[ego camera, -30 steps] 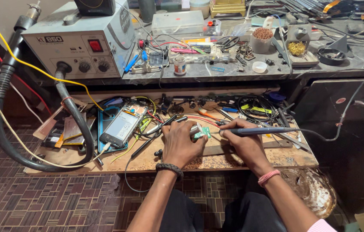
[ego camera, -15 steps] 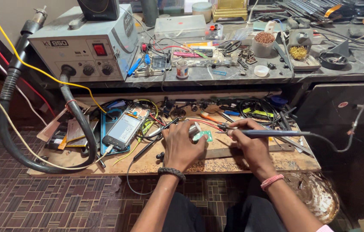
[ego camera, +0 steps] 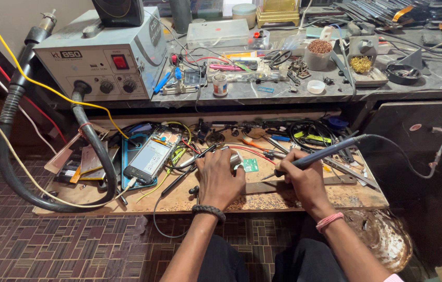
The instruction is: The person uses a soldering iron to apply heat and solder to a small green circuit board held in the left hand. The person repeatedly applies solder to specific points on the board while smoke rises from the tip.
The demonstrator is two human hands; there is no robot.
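**Two hands meet over a small green board**

Two hands share the job at the middle of the wooden pull-out shelf (ego camera: 74, 196). The right hand (ego camera: 304, 183) is clamped pen-fashion around a dark soldering iron (ego camera: 317, 155), tip slanting down and left toward the small green circuit board (ego camera: 250, 165), which lies just beside the left hand's knuckles. The left hand (ego camera: 220, 177) rests curled, palm down, fingers closed beside the board as if to steady it; whether it pinches anything I cannot tell. Further left lies an opened phone (ego camera: 150, 156), back off, amid loose wires and tools. Behind, on the stone counter (ego camera: 440, 78), stands a grey hot-air station (ego camera: 106, 57), its black hose (ego camera: 7, 156) looping down alongside the shelf.
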